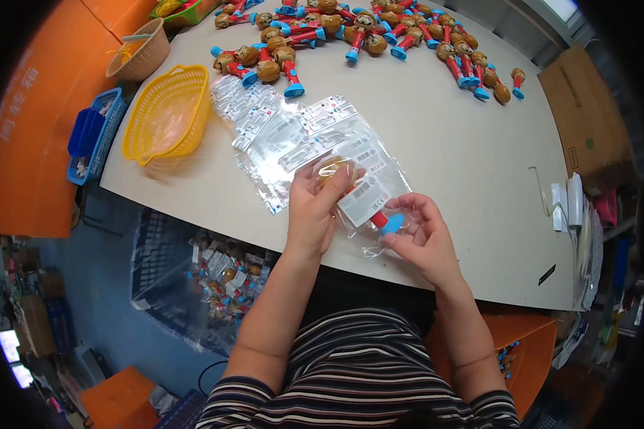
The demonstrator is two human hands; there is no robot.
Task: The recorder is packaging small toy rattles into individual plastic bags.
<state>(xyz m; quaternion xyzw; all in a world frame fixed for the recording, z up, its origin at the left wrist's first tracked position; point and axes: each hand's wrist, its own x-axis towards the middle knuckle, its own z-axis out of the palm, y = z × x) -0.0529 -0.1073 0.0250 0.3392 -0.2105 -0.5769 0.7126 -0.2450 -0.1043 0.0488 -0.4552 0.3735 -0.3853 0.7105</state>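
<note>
Both hands hold a bagged toy (pixel 378 220) just above the table's near edge. It has a brown round head, a red shaft and a blue foot, inside a clear plastic bag with a white printed panel. My left hand (pixel 317 207) is closed round the head end, thumb on top. My right hand (pixel 426 239) pinches the bag by the blue foot. Beneath and beyond them lie several flat clear bags (pixel 265 129) with white printed panels, overlapping on the table. Loose toys (pixel 290 71) of the same kind are heaped along the far side.
A yellow basket (pixel 200 107) stands at the table's left edge, near a tan basket (pixel 157 53) and a blue basket (pixel 118 118). Below on the floor, a dark blue crate (pixel 147 261) holds bagged toys. A cardboard box (pixel 587 114) stands at the right, an orange bin (pixel 540 343) below.
</note>
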